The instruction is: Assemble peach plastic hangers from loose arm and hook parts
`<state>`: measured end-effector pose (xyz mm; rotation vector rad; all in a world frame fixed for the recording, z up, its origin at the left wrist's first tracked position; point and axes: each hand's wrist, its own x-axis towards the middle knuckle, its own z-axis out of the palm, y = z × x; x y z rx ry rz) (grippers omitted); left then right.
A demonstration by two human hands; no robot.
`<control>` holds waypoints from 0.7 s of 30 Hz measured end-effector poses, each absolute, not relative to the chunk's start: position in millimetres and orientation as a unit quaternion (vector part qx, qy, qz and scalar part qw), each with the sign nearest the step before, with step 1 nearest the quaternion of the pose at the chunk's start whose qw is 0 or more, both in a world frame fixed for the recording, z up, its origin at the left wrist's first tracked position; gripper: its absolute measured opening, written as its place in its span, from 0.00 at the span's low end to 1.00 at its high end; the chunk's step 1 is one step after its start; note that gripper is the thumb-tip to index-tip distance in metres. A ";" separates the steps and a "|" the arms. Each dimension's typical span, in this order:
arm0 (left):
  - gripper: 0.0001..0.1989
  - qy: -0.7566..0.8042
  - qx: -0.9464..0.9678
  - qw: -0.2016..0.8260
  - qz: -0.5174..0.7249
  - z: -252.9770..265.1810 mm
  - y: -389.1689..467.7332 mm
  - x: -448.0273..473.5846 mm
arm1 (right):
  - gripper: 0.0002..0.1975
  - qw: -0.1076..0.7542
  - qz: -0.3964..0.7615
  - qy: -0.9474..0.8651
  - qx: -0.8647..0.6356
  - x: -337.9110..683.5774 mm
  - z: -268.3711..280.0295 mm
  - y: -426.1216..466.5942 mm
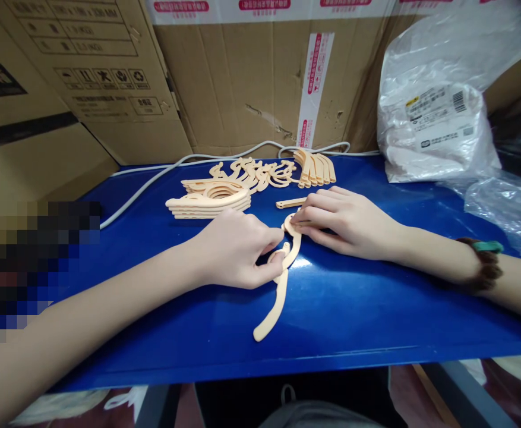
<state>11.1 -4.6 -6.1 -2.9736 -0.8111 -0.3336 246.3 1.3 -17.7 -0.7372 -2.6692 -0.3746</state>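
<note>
A cream plastic folding hanger [274, 306], made of curved pieces, lies on the blue tabletop [376, 315] between my hands. My left hand [236, 246] is closed, with thumb and forefinger pinching the hanger near its middle joint. At its upper end, the fingers of my right hand [349, 220] are bent and closed on the hanger; the fingertips partly hide the rounded part there. One curved arm of the hanger points down toward the table's front edge. Just behind my right fingers lies a straight cream strip [287, 204], partly covered by the hand.
A stack of cream hanger pieces [209, 205] sits behind my left hand. Farther back are a heap of hooks [258, 173] and a row of curved arms [316, 168]. A white cable [153, 187] runs along cardboard boxes [242, 83]. Plastic bags [438, 131] stand at right.
</note>
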 end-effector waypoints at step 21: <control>0.15 -0.353 -0.886 0.294 -0.066 -6.7 -2.8 12.4 | 0.16 0.170 -0.036 -0.949 -0.263 247.3 -20.0 5.3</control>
